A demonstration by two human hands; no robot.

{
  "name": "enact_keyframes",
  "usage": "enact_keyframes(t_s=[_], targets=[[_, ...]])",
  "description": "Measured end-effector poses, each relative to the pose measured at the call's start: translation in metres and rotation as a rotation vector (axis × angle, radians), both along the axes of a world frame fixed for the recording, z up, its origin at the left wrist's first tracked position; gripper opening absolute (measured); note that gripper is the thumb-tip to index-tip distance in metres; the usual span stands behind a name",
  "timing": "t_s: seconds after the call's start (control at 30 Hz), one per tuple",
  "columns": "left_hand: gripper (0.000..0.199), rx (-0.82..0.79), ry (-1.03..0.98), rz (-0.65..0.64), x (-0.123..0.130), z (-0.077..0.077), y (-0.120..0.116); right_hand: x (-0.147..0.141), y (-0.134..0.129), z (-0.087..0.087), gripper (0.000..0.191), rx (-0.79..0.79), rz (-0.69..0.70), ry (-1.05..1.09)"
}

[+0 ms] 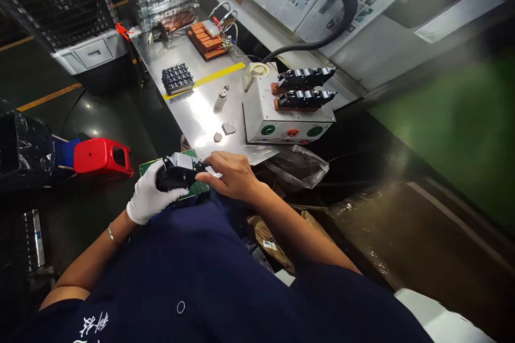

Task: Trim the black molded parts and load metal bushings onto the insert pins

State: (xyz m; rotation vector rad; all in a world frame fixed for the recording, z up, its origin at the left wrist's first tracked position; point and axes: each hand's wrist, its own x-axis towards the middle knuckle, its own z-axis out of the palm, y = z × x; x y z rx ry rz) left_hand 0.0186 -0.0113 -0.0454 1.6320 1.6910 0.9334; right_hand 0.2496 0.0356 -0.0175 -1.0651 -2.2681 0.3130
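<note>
My left hand (149,193), in a white glove, is wrapped round a black part (177,176) with a grey upper face. Bare, my right hand (230,174) pinches the right end of the same part between thumb and fingers. Below the part lies a green mat (197,188) at the near edge of the metal table (193,112). Beyond my hands are a small grey block (228,128) and a small round piece (218,137).
A white control box (287,118) carries two rows of black parts (308,99). Farther back are a black block stack (177,79), a small bottle (220,100) and an orange fixture (207,40). A red stool (98,158) stands left; a plastic bag (300,169) lies right.
</note>
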Motion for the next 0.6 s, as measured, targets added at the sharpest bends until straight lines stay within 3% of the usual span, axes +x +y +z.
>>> enact_keyframes(t_s=[0.23, 0.6], targets=[[0.074, 0.006, -0.022, 0.034, 0.0037, -0.0008, -0.0099, 0.0022, -0.0040, -0.0009, 0.058, 0.055, 0.070, -0.039], [0.078, 0.028, -0.060, -0.179, -0.0052, -0.0085, -0.0101, 0.0043, -0.0058, 0.0027, 0.056, 0.104, 0.182, -0.016]])
